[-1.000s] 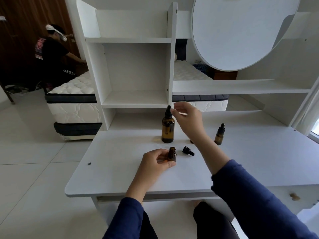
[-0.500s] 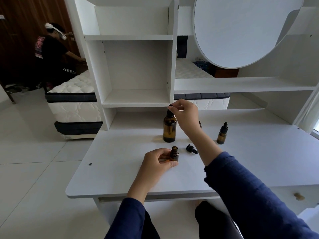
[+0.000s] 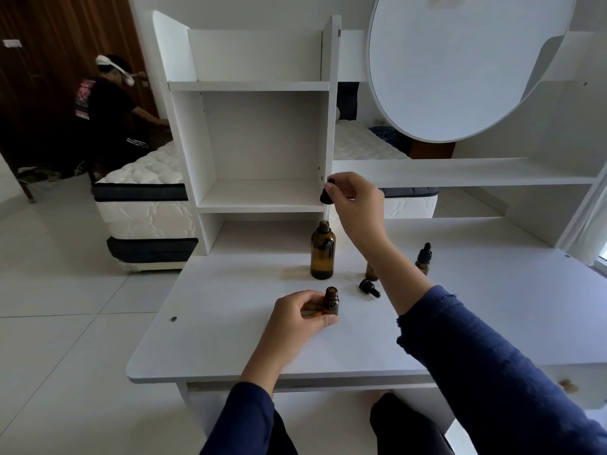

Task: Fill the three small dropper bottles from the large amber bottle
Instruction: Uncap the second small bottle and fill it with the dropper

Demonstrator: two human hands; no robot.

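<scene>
the right hand (image 3: 356,205) pinches a black dropper cap (image 3: 326,195) just above the open mouth of the large amber glass bottle (image 3: 323,254) on the white table (image 3: 230,339), while the left hand (image 3: 297,318) grips a small uncapped amber bottle (image 3: 331,302) in front of it.

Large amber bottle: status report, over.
Right hand pinches dropper just above open large amber bottle. Left hand grips uncapped small bottle on desk. Loose cap alongside; nothing blocking.

White shelved desk (image 3: 230,339), tiled floor (image 3: 65,323), mattress (image 3: 147,198).
</scene>
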